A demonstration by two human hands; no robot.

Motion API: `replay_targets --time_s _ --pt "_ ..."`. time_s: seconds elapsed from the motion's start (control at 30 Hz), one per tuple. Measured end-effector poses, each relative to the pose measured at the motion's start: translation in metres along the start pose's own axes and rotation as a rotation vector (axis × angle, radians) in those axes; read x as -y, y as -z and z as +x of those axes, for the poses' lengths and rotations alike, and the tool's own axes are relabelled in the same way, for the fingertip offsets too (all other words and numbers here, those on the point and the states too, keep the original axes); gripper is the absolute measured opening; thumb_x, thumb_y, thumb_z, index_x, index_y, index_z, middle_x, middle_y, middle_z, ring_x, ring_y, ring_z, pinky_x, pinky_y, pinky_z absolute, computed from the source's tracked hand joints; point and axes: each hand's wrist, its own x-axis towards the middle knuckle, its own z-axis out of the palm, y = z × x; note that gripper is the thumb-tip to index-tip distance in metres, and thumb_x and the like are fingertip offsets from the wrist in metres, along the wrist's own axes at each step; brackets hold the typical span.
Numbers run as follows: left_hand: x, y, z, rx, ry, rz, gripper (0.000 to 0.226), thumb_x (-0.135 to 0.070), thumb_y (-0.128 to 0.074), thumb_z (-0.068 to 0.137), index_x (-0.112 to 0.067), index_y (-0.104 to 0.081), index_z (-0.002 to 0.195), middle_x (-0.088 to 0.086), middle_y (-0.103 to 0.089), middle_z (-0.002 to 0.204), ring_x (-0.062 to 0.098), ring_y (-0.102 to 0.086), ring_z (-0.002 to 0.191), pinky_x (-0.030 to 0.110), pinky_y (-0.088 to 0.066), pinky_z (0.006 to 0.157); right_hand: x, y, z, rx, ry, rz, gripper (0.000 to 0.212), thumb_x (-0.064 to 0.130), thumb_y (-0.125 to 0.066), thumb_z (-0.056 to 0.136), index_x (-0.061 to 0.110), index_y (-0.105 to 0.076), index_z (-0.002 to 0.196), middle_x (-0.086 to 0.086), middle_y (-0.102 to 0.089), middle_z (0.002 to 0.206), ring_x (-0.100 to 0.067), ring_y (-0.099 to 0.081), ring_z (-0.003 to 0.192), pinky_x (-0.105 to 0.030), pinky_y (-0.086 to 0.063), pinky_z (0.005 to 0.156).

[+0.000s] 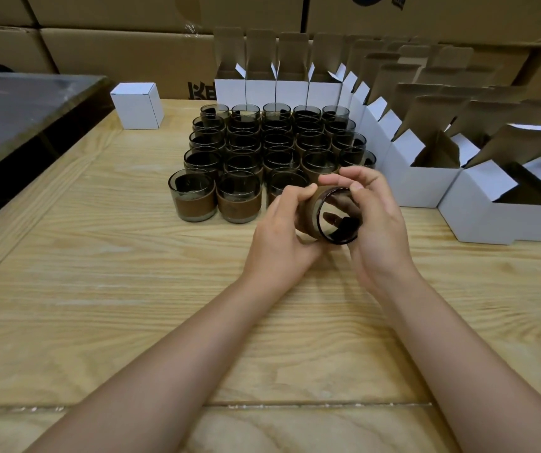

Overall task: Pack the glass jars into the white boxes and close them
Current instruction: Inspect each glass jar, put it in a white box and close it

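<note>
Where the hands meet: one jar point(313, 212) tipped on its side above the table point(99, 256), mouth toward the camera.
Left hand point(282, 237): fingers curled round the jar's brown band.
Right hand point(373, 223): thumb and fingers gripping its rim.
Other jars point(239, 165): upright in rows just beyond.
Open boxes point(425, 178): behind and right of them.

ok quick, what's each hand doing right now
Left hand: holding the glass jar by its brown band, jar tipped on its side.
Right hand: holding the same jar at its rim.
</note>
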Motion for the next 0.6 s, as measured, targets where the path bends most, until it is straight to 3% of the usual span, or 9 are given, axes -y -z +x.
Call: replay_targets --time_s 0.13,0.2,0.37,0.47,0.6 --pt "-0.002 0.002 0.002 -0.006 0.035 -0.113 0.075 -0.017 -0.092 0.058 -0.039 -0.044 0.111 -0.018 -0.058 0.103 -0.010 -0.058 0.080 0.014 -0.050 0.069 0.006 0.007 0.002 0.135 -0.095 0.155 0.034 0.008 -0.031 0.100 0.010 -0.064 0.107 -0.003 -0.072 0.108 -0.016 -0.068 0.097 -0.035 -0.058 0.078" --pt "-0.002 0.003 0.002 -0.013 0.064 -0.163 0.075 -0.018 -0.092 0.057 -0.045 -0.044 0.107 -0.024 -0.059 0.099 -0.009 -0.061 0.079 0.015 -0.051 0.070 0.009 0.010 0.004 0.222 -0.118 0.191 0.036 0.009 -0.030 0.099 0.008 -0.063 0.114 -0.002 -0.072 0.108 -0.017 -0.067 0.102 -0.035 -0.057 0.082" --pt "-0.001 0.005 0.004 -0.020 0.125 -0.282 0.071 -0.016 -0.093 0.056 -0.041 -0.049 0.107 -0.014 -0.065 0.092 0.001 -0.063 0.073 0.024 -0.056 0.071 0.009 0.019 0.007 0.338 -0.139 0.257 0.037 0.011 -0.043 0.092 0.008 -0.056 0.126 -0.004 -0.064 0.128 -0.019 -0.061 0.116 -0.033 -0.054 0.087" --pt "-0.001 0.005 0.005 -0.009 0.156 -0.312 0.070 -0.014 -0.093 0.056 -0.035 -0.052 0.109 -0.011 -0.066 0.093 0.002 -0.063 0.072 0.023 -0.055 0.071 0.007 0.022 0.008 0.360 -0.148 0.237 0.043 0.007 -0.046 0.090 0.010 -0.049 0.133 -0.005 -0.054 0.139 -0.019 -0.057 0.122 -0.032 -0.053 0.088" --pt "0.000 0.006 0.006 -0.007 0.193 -0.351 0.064 -0.012 -0.091 0.059 -0.025 -0.055 0.110 -0.005 -0.068 0.093 0.005 -0.059 0.066 0.019 -0.053 0.067 0.005 0.024 0.009 0.384 -0.141 0.130 0.055 0.006 -0.051 0.085 0.021 -0.044 0.137 -0.002 -0.059 0.132 -0.018 -0.054 0.125 -0.030 -0.047 0.100"
